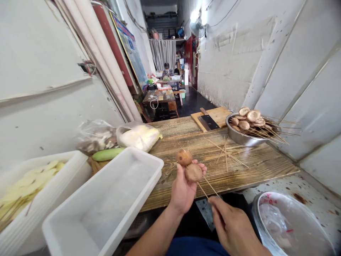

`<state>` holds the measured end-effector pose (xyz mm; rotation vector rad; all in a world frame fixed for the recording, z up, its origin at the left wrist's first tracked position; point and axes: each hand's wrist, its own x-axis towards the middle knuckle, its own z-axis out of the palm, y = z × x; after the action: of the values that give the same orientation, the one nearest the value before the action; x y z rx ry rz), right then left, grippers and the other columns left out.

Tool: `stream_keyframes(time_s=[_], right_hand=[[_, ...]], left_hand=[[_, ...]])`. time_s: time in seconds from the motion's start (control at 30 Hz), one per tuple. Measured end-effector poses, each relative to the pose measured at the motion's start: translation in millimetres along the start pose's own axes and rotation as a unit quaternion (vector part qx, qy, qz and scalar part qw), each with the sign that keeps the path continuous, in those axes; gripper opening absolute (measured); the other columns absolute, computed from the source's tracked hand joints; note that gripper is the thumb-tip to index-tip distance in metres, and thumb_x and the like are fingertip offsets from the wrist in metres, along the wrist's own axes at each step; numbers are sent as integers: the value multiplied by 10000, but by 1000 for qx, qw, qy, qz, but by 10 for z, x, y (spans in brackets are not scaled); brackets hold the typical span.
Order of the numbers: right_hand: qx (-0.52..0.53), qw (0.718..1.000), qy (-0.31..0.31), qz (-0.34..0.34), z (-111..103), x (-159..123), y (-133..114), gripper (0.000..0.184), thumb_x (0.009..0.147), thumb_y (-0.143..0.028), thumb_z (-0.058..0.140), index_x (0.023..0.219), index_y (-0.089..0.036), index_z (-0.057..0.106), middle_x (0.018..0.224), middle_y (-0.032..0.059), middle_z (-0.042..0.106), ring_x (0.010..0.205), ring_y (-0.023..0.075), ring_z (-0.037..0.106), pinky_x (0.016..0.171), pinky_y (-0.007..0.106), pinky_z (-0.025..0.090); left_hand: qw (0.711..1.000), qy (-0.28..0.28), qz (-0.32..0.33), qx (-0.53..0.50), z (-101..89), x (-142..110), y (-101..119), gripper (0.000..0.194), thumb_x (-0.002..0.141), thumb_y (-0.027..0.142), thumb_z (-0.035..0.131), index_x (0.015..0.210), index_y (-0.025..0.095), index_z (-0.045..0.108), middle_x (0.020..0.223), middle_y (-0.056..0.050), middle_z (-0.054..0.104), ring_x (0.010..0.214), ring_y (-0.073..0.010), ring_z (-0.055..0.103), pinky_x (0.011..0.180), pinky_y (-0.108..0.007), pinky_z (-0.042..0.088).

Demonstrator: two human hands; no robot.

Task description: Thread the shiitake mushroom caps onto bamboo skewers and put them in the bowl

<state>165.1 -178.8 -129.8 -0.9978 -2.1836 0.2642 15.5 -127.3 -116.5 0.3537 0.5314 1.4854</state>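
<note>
Two brown mushroom caps sit one behind the other on two thin bamboo skewers (203, 190). My left hand (183, 193) cups the nearer mushroom cap (194, 172) from below, with its thumb along the left side and fingertips showing at the right. Beyond that, the farther mushroom cap (184, 156) has skewer tips poking out past it. Lower right, my right hand (231, 218) is closed round the near ends of the skewers. Both hands are above the front edge of the wooden table (170, 142). Several loose skewers (226, 153) lie crossed on the wood.
A steel bowl (246, 141) of skewered mushrooms stands right, beside a cutting board (220, 114) with a cleaver (210, 122). Left are a white tray (106, 199), a tray of sliced potatoes (77, 163), a green gourd (108, 154) and plastic bags (97, 137). A bucket (293, 220) stands lower right.
</note>
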Motion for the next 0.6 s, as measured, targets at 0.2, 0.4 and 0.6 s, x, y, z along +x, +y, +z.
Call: stream_keyframes(time_s=[0.2,0.4,0.6], right_hand=[[112,985,-105,76,-110,26,56,195,922,-174,371,827,-197,540,547,-38,538,437,109,516,437,191,423],[52,994,-88,-36,-114,9,201,329,936,-134,363,1194,-158,566,768,61,705,636,147,677,581,212,527],[-3,992,-109,-56,-181,46,196,370,941,-150,316,1195,-148,585,685,54,696,557,149,662,545,210,537]], left_hand=[[994,91,60,18,-108,108,144,586,814,616,432,1178,161,494,1124,-155,621,1008,-276,617,894,-479,474],[994,99,42,19,-11,96,175,514,801,606,468,1094,185,503,997,-123,648,870,-246,654,776,-409,519],[989,135,42,-34,47,97,109,423,831,558,459,943,157,537,983,-122,638,740,-184,631,653,-313,512]])
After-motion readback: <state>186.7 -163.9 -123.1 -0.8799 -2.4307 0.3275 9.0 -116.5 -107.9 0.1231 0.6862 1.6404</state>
